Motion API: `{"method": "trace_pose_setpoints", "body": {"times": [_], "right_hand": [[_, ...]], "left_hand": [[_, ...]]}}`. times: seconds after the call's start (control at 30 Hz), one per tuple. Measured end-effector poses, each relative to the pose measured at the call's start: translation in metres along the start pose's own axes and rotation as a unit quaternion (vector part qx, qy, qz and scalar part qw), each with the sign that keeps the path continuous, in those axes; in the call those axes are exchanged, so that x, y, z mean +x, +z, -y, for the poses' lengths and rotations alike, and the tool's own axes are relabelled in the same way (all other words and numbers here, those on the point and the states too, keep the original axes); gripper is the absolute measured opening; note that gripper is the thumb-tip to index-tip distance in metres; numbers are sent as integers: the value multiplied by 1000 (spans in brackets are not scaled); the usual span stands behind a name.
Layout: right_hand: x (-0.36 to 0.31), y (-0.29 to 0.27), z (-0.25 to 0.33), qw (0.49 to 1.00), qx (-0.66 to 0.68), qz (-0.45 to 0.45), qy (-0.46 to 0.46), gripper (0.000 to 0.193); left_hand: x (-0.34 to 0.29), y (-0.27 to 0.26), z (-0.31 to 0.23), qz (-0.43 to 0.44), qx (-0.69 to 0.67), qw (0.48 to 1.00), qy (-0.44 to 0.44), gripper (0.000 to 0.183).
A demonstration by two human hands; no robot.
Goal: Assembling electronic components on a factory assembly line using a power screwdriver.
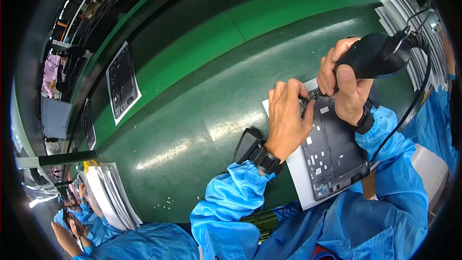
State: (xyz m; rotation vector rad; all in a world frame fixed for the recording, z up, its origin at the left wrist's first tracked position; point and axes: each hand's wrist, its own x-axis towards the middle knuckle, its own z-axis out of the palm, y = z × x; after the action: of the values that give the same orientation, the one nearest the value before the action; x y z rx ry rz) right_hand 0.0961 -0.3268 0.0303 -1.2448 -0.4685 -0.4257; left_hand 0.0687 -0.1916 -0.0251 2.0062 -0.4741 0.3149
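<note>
Right hand [347, 91] is wrapped tight around the fat black grip of an electric screwdriver [373, 54], fingers fully curled, thumb laid along the body, and the bit end points down at the top edge of the dark tablet back panel [332, 147]. That panel lies on a white sheet [297, 168], on the green belt [192, 96] close in front of the person. Left hand [288, 115] sits on the panel's upper left corner, fingers bent down, fingertips bunched right beside the screwdriver's tip; whether they pinch anything there is too small to tell. A black cord [409, 108] drops from the screwdriver's rear, past the right wrist, over the blue sleeve. Both wrists carry black bands, the left one with a boxy black unit [248, 145]. Far up the belt from the panel, another dark panel on its white sheet [122, 82] lies alone. Beyond the screwdriver, a fanned stack of white sheets [404, 14]; another stack [110, 192] sits by a co-worker at lower left.
</note>
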Motion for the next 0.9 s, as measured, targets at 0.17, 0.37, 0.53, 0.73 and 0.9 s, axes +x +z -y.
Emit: {"method": "trace_pose_setpoints", "body": {"times": [0.17,0.37,0.53,0.73,0.9], "right_hand": [[1,-4,0,996,-74,24,-32,41],[20,-21,25,994,-91,-11,-66,43],[41,-101,37,989,-47,-131,-47,24],[44,-107,23,989,-65,-121,-59,21],[48,-115,16,986,-114,-95,-71,25]], "left_hand": [[3,1,-4,-9,2,1000,8,35],[-1,0,-5,0,34,999,-12,37],[-1,-1,-10,12,45,999,-20,37],[0,2,-5,18,35,999,-31,37],[0,2,-5,24,49,998,-23,36]]}}
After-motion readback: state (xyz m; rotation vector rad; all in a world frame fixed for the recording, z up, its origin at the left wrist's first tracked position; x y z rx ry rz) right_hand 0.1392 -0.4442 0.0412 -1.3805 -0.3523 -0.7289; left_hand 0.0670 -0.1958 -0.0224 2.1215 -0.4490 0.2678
